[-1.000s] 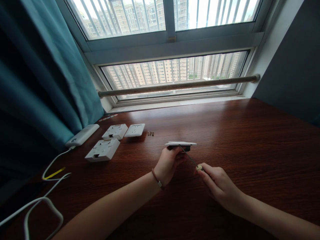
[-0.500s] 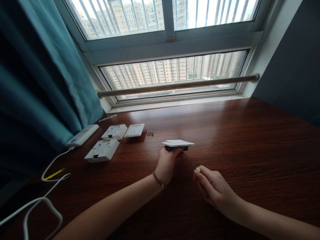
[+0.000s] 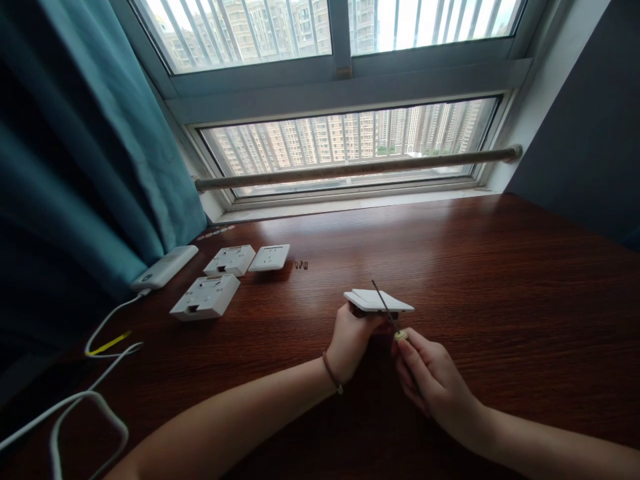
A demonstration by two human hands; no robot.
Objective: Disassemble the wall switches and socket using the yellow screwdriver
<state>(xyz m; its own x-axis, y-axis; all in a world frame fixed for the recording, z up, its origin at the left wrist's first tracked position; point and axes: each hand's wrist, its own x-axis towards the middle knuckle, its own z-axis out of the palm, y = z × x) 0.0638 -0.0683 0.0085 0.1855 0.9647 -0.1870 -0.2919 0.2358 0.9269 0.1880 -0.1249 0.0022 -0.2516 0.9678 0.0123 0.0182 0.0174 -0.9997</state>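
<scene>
My left hand (image 3: 353, 340) grips a white wall switch (image 3: 383, 302) from underneath, its dark back facing down over the table. The front plate looks slightly raised at one side. In my right hand (image 3: 433, 377) is a screwdriver (image 3: 386, 308), held by its pale yellow-green handle. Its thin shaft points up and away, crossing in front of the switch plate, with the tip showing beyond the plate's far edge. Whether the shaft touches the plate I cannot tell. The fingers of my left hand are partly hidden under the switch.
Two white mounting boxes (image 3: 206, 298) sit at left beside a white socket panel (image 3: 270, 258) and several small screws (image 3: 301, 265). A white power strip (image 3: 165, 267) with a cable (image 3: 95, 397) and yellow tie (image 3: 111, 343) lies by the curtain (image 3: 150, 167). The window stands behind.
My left hand has moved right and slightly nearer with the switch. The screwdriver has come away from the switch's lower edge and now crosses in front of the plate.
</scene>
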